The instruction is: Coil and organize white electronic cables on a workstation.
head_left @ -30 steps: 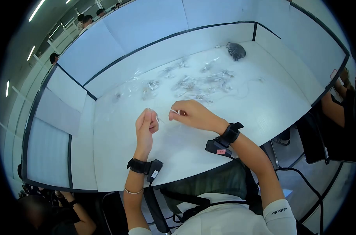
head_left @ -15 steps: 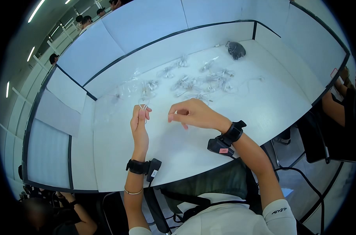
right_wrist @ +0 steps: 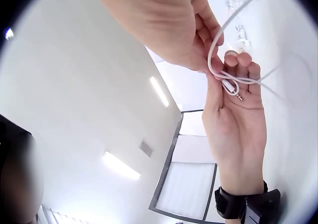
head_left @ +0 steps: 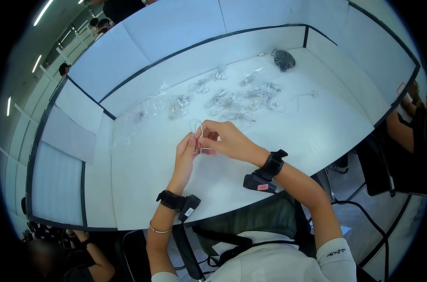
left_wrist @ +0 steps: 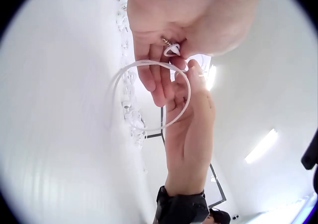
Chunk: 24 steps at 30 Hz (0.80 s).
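Observation:
A thin white audio cable (right_wrist: 231, 19) runs between both hands, held above the white table. My left hand (head_left: 185, 149) pinches it between thumb and fingers. In the right wrist view, a short metal jack plug (right_wrist: 239, 97) shows over the left palm, beside a small crossing loop of cable. My right hand (head_left: 232, 144) meets the left from the right, with thumb and fingertips pinching the same cable. A wide loop hangs from the hands in the left wrist view, where the plug (left_wrist: 166, 42) lies by the left fingers.
Several white cable bundles (head_left: 223, 101) lie beyond the hands. Clear plastic bags (head_left: 157, 105) spread to the left, and a dark grey pouch (head_left: 283, 61) sits at the back right. Low partitions (head_left: 209, 51) enclose the table (head_left: 143, 188). Other people are around it.
My left hand has swung left, then back right. Both hands, apart earlier, now meet at the cable, and its loop stands above the fingers.

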Motion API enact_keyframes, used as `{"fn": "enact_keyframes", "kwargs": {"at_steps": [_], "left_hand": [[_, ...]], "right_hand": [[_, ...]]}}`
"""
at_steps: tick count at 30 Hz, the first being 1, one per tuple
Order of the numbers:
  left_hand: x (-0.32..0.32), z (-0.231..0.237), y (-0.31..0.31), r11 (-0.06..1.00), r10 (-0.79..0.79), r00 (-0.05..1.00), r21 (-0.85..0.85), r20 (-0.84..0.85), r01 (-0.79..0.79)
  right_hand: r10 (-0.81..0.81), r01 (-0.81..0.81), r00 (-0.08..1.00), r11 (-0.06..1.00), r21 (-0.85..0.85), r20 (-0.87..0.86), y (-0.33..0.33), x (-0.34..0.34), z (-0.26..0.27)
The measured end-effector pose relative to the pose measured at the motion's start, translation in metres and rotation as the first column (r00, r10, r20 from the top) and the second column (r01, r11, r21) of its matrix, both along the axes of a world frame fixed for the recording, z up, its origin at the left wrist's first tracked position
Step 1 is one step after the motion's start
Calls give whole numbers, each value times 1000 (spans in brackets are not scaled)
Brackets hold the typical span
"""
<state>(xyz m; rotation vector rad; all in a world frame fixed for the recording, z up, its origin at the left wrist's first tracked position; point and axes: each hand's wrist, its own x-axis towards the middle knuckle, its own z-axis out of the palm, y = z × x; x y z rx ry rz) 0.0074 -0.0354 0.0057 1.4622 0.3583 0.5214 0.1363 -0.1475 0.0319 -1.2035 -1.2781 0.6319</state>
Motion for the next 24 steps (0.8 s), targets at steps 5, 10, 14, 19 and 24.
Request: {"fn": "enact_keyframes", "kwargs": {"at_steps": [5, 10, 14, 19, 24], "left_hand": [[-3, 8, -3, 999, -36, 998, 31, -57, 38], [-2, 12, -6, 995, -13, 993, 92, -118, 24], [-3, 9, -1, 985, -67, 987, 148, -143, 88], [-4, 12, -2, 978, -113, 984, 159, -140, 135], [-6, 14, 0, 972, -168, 970, 132, -174, 193]], "right_hand": [[-75, 70, 992, 996, 49, 101, 4, 1, -9], [-100, 92, 990, 993, 79, 100, 5, 0, -9], [-117, 110, 986, 992, 64, 119, 6, 2, -12], [-127, 122, 987, 991, 63, 96, 4, 2, -8], [-124, 124, 984, 992, 5, 132, 1, 4, -2]]}}
